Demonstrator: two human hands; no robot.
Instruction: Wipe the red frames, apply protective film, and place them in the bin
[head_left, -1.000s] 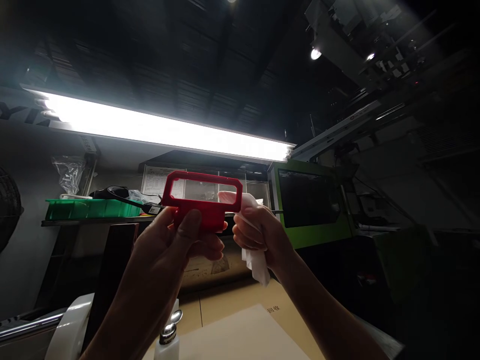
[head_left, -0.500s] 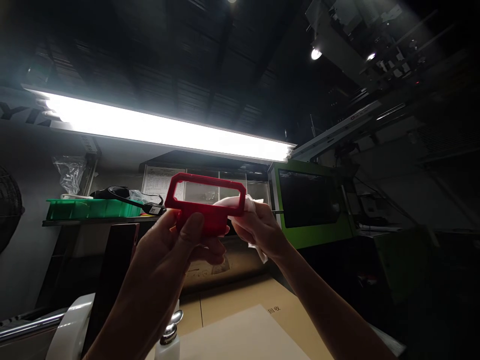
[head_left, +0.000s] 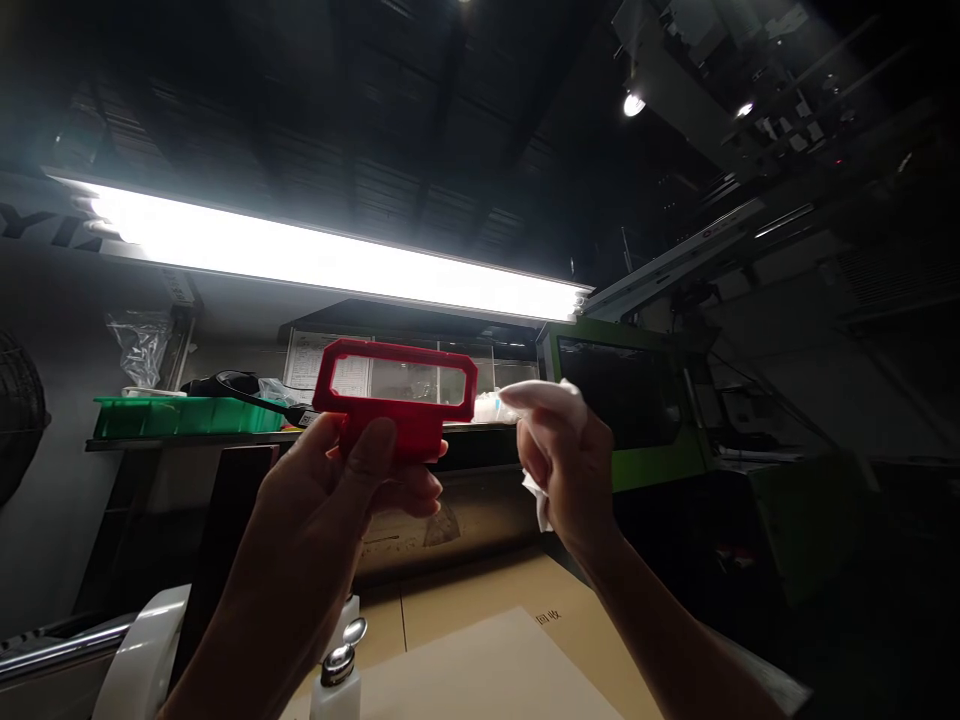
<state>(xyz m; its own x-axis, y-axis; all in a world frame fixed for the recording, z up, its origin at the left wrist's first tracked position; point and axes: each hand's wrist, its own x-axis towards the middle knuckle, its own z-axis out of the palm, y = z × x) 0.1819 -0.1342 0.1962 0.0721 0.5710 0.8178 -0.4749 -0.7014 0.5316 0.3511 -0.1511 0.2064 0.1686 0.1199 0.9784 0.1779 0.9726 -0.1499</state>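
A red plastic part (head_left: pixel 394 435) with a rectangular frame on top is held upright at the centre of the view. My left hand (head_left: pixel 330 495) pinches its solid lower block between thumb and fingers. To the right, apart from the part, is my right hand (head_left: pixel 574 465), its fingers closed on a white cloth (head_left: pixel 547 396). The cloth is wrapped over the index finger, and a loose end hangs below the hand. Through the frame's opening, papers and panels at the back show.
A bright tube lamp (head_left: pixel 337 265) hangs above the hands. Behind stands a shelf with a green bin (head_left: pixel 165 418), and at right a green machine (head_left: pixel 652 465). Below are a cardboard surface (head_left: pixel 480 590), a white sheet (head_left: pixel 480 670) and a white bottle with a metal top (head_left: pixel 337 690).
My right hand with the cloth has moved right, away from the red part's frame. My left hand and the red part have shifted slightly left and up.
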